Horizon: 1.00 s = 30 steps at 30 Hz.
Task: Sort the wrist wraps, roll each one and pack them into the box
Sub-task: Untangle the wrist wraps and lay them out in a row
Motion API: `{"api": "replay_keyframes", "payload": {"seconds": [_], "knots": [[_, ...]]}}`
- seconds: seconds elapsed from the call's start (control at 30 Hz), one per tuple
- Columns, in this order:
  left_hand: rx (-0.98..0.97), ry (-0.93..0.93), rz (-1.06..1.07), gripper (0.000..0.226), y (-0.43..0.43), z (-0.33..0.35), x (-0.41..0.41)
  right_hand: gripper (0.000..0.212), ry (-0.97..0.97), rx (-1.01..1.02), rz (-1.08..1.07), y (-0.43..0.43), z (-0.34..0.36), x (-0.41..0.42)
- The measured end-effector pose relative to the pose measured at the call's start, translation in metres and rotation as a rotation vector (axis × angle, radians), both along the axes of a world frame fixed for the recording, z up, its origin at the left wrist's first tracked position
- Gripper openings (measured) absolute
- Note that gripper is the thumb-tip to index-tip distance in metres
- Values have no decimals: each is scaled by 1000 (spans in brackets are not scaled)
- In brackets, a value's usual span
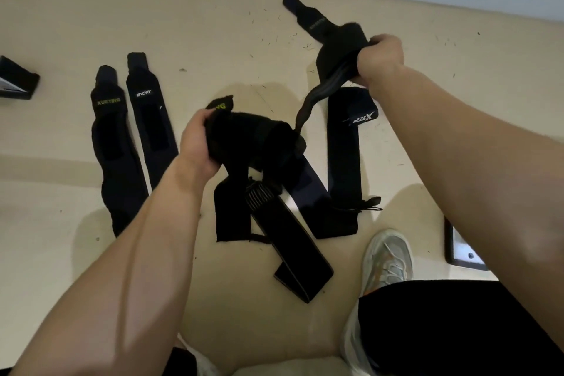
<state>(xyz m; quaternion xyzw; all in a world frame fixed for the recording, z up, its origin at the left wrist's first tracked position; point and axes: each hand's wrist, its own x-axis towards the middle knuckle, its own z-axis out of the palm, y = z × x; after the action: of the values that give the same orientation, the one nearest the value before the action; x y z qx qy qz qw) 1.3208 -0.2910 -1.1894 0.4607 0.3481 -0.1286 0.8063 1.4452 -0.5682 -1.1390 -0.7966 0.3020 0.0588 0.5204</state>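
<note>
Box far left (wraps on floor)

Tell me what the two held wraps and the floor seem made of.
The yellow-lettered wrap in the left hand and the twisted wrap in the right hand: probably soft, matte stretch fabric; they bunch, fold and look fuzzy. Floor: hard, smooth, cream, maybe vinyl or painted; scuffed.
</note>
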Motion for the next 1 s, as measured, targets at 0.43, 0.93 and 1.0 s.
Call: {"api": "replay_keyframes", "payload": {"seconds": [0.43,0.93,1.0], "knots": [[292,66,112,19,-8,-29,-1,27,445,-102,619,12,-132,-144],[821,-309,-630,10,-142,-37,0,53,384,-875,384,-143,-112,-100],[804,-314,-658,6,-151,-45,3,67,426,-863,444,-166,-120,-97]]}}
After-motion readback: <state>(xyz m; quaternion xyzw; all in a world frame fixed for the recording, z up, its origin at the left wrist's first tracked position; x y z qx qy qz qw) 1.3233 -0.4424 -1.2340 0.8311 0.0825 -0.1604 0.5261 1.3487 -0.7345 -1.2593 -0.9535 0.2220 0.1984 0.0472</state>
